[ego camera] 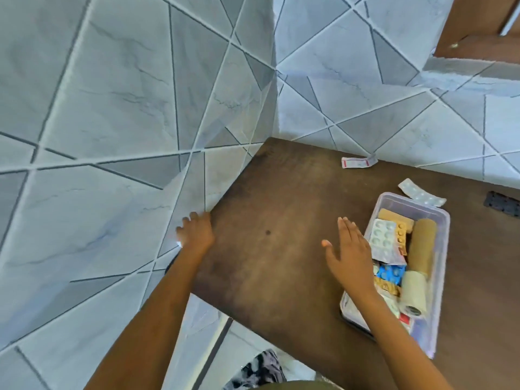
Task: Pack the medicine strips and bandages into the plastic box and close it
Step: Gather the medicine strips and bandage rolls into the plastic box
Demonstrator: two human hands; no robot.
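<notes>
A clear plastic box (441, 249) stands open on the brown table, right of centre. It holds several medicine strips (384, 237), a tan bandage roll (422, 247) and a white bandage roll (413, 294). A silver strip (420, 193) lies across the box's far rim. A small white sachet (356, 162) lies near the back wall. A dark strip (502, 203) lies at the far right. My right hand (347, 253) hovers flat and empty just left of the box. My left hand (197, 230) rests on the table's left corner, fingers curled on the edge.
The brown table (281, 235) sits in a corner of grey tiled walls (126, 108). A brown wooden cabinet (478, 26) hangs at top right. Patterned cloth (259, 370) lies on the floor below the table's near edge. No lid is in view.
</notes>
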